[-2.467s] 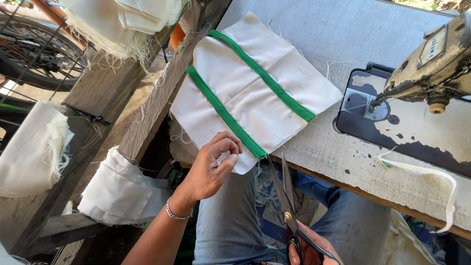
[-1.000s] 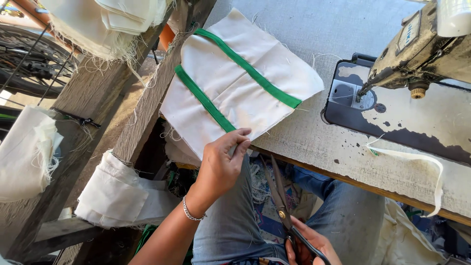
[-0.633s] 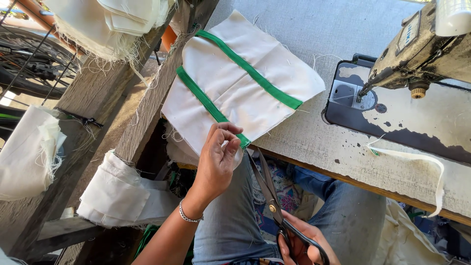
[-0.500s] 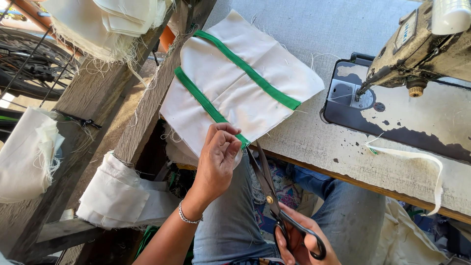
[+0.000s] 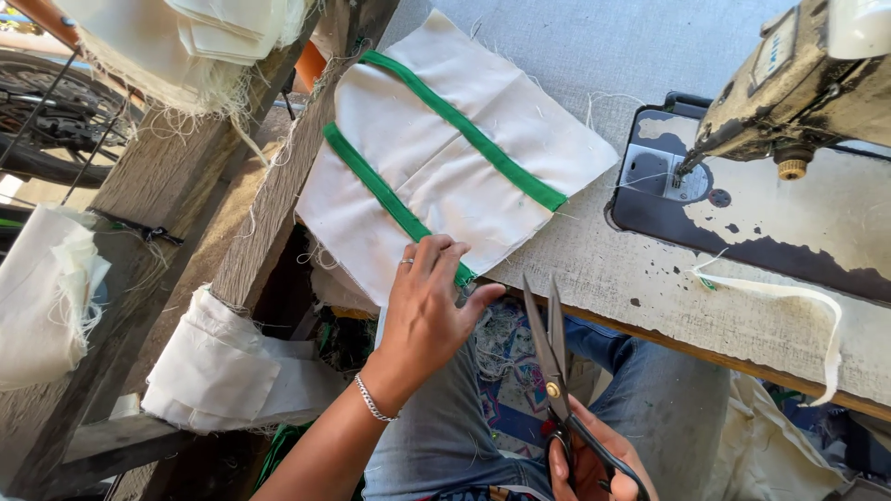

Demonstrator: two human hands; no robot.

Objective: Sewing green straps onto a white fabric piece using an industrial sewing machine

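head view: looking down past the knees at a sewing bench, both hands low in the frame.
cloth panel: a cream cloth panel with two green bands lies flat on the grey surface, its near corner hanging over the front edge toward the lap.
panel axis: the bands run along its long axis, from upper left down to lower right in the frame, and the near band ends right at the fingers.
left hand: the left hand has its fingers closed together on the panel's near edge at the band's end, thumb spread out to the side; judged, it pins and tensions that corner so the fabric sits steady for the blades.
right hand: the right hand is wrapped through the loops of black scissors, clamped on them.
scissors axis: blades nearly together, standing almost upright in the frame, tips aimed at the surface edge just beside the pinned corner, not touching the cloth as far as can be told.
sewing machine: a worn sewing machine sits at the right on a dark plate, well apart from the panel.
loose strip: a cream strip curls on the surface near the plate.
spare cloth: stacked cream pieces rest on the wooden frame at the left, below the surface.
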